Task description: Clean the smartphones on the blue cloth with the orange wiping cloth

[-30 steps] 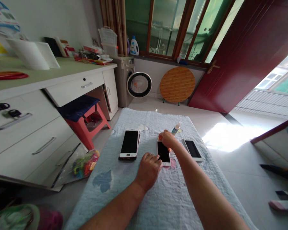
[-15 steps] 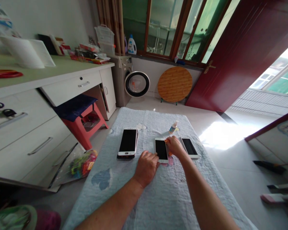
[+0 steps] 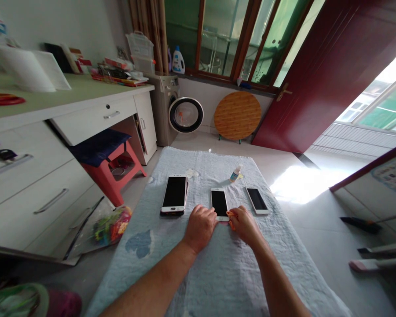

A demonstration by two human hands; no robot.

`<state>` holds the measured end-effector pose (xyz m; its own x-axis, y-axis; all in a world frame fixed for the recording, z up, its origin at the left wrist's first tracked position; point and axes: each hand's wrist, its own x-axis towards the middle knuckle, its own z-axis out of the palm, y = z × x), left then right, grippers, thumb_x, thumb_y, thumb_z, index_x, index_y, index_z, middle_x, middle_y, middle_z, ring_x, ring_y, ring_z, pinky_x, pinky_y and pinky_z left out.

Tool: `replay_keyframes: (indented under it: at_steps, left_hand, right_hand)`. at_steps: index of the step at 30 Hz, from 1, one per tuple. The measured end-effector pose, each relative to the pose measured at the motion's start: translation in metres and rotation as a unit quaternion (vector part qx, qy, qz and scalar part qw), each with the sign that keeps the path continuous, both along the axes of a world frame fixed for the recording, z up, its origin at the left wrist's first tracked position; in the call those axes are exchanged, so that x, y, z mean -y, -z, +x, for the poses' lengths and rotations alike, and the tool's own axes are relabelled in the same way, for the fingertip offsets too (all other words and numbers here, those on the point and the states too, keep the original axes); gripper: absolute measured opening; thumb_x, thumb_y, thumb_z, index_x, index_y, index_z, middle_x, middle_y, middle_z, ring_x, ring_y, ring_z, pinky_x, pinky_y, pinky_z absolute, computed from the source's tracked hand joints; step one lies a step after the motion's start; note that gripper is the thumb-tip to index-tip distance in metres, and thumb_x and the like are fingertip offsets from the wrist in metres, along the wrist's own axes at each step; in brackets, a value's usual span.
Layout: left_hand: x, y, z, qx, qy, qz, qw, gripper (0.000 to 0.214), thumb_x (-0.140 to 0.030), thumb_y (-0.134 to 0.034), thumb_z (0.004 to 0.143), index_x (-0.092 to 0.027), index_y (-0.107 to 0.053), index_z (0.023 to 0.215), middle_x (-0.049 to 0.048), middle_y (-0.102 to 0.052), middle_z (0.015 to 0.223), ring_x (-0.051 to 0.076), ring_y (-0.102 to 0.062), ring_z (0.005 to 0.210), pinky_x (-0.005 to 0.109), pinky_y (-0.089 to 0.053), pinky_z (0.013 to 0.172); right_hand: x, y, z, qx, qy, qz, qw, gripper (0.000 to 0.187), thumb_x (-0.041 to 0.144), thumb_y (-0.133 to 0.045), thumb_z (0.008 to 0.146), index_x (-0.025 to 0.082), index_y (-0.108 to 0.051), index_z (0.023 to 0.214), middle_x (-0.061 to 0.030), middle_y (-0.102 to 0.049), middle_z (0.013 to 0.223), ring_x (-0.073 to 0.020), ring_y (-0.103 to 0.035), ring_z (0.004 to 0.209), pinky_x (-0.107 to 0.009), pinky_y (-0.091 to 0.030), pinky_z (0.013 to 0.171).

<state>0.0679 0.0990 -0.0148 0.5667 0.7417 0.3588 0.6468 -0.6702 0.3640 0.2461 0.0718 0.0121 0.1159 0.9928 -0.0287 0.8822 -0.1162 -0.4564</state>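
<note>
A white smartphone [image 3: 219, 202] with a dark screen lies face up on the quilted cloth [image 3: 214, 281]. My left hand [image 3: 200, 225] has its fingers curled against the phone's lower left edge, steadying it. Pinched in my right hand [image 3: 246, 223] is a small orange wiping cloth [image 3: 231, 219], touching the phone's lower right edge. To the right lies another white smartphone [image 3: 257, 200]. A larger white phone [image 3: 174, 193] rests at the left on top of a darker one. Behind the middle phone stands a small spray bottle [image 3: 235, 173].
At the left are a red stool [image 3: 119, 180] and a desk [image 3: 95, 105] with a paper roll [image 3: 29, 70]. A washing machine [image 3: 163, 110] has its door open. A round wooden tabletop [image 3: 237, 115] leans by the wall near the red door [image 3: 293, 75].
My right hand has slid down the middle phone's right side with the orange cloth, from near its top to its lower corner. My left hand stays at the phone's lower left.
</note>
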Motion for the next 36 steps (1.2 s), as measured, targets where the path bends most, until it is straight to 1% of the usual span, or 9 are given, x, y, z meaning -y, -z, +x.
replay_keyframes:
  at_steps: [3,6,11,13,16,21,26,31,36]
  left_hand:
    - [0.000,0.001,0.000,0.005,0.004,0.005,1.000,0.006,-0.018,-0.064,0.087,-0.019,-0.065,0.093,0.0051,-0.070,0.105,0.023,-0.062,0.096,0.043,-0.042,0.097]
    - [0.001,0.001,0.000,0.010,0.004,0.005,1.000,0.008,-0.016,-0.065,0.085,-0.019,-0.066,0.093,0.0053,-0.070,0.106,0.023,-0.062,0.097,0.044,-0.041,0.100]
    - [-0.001,0.000,-0.002,0.029,0.004,-0.007,1.000,0.012,-0.019,-0.065,0.086,-0.020,-0.067,0.097,0.0038,-0.070,0.107,0.023,-0.062,0.099,0.048,-0.039,0.103]
    - [-0.003,0.001,-0.003,0.044,0.000,-0.006,0.999,0.016,-0.017,-0.062,0.088,-0.021,-0.067,0.102,0.0041,-0.069,0.111,0.023,-0.060,0.102,0.047,-0.041,0.101]
    - [-0.007,0.007,-0.004,0.066,-0.003,-0.010,0.998,0.028,-0.009,-0.057,0.087,-0.021,-0.068,0.110,0.0054,-0.065,0.123,0.023,-0.057,0.110,0.042,-0.045,0.099]
    - [-0.014,0.018,-0.003,0.087,0.014,-0.051,0.995,0.033,-0.002,-0.055,0.084,-0.019,-0.071,0.107,0.0052,-0.068,0.120,0.020,-0.059,0.113,0.037,-0.044,0.104]
    - [-0.017,0.011,-0.005,0.077,0.021,-0.078,0.994,0.034,-0.004,-0.054,0.085,-0.022,-0.072,0.107,0.0047,-0.068,0.120,0.020,-0.059,0.112,0.038,-0.047,0.101]
    - [-0.016,-0.001,-0.008,0.064,0.032,-0.104,0.992,0.026,-0.013,-0.057,0.087,-0.023,-0.072,0.107,0.0048,-0.068,0.120,0.021,-0.058,0.113,0.037,-0.047,0.100]
    - [-0.014,0.001,-0.009,0.065,0.034,-0.095,0.993,0.024,-0.018,-0.057,0.089,-0.023,-0.071,0.109,0.0053,-0.066,0.123,0.021,-0.058,0.116,0.038,-0.045,0.103]
  right_hand:
    - [0.013,-0.001,-0.003,-0.012,0.000,-0.002,1.000,0.027,0.020,-0.047,0.089,0.014,-0.071,0.077,-0.0068,-0.060,0.078,-0.0155,-0.057,0.072,-0.024,-0.037,0.069]
    - [0.024,-0.004,-0.006,-0.028,-0.002,-0.007,1.000,0.025,0.017,-0.047,0.087,0.014,-0.071,0.080,-0.0067,-0.059,0.080,-0.0158,-0.057,0.074,-0.025,-0.037,0.069]
    - [0.033,-0.010,-0.010,-0.075,-0.053,-0.015,0.996,0.021,0.012,-0.048,0.082,0.017,-0.068,0.080,-0.0048,-0.058,0.083,-0.0151,-0.056,0.076,-0.024,-0.038,0.070]
    - [0.033,-0.010,-0.009,-0.085,-0.058,0.004,0.995,0.021,0.010,-0.047,0.080,0.018,-0.066,0.085,-0.0042,-0.058,0.085,-0.0146,-0.056,0.077,-0.024,-0.038,0.070]
    - [0.031,-0.005,-0.007,-0.072,-0.052,0.039,0.995,0.028,0.007,-0.047,0.077,0.017,-0.061,0.099,-0.0037,-0.060,0.089,-0.0149,-0.055,0.079,-0.024,-0.038,0.072]
    - [0.025,-0.002,-0.011,-0.010,-0.051,0.027,0.998,0.014,0.010,-0.047,0.080,0.017,-0.059,0.083,-0.0028,-0.059,0.082,-0.0144,-0.053,0.074,-0.024,-0.034,0.067]
    - [0.018,-0.003,-0.030,-0.004,-0.052,0.012,0.999,0.013,0.011,-0.049,0.084,0.018,-0.060,0.083,-0.0028,-0.061,0.084,-0.0144,-0.054,0.077,-0.023,-0.033,0.067]
    - [0.012,-0.002,-0.055,0.018,-0.053,0.021,0.998,0.012,0.013,-0.050,0.087,0.018,-0.061,0.083,-0.0030,-0.062,0.085,-0.0147,-0.054,0.077,-0.024,-0.032,0.067]
    - [0.013,0.000,-0.057,0.024,-0.056,0.041,0.997,0.011,0.013,-0.050,0.087,0.019,-0.059,0.082,-0.0033,-0.062,0.085,-0.0151,-0.053,0.078,-0.024,-0.031,0.068]
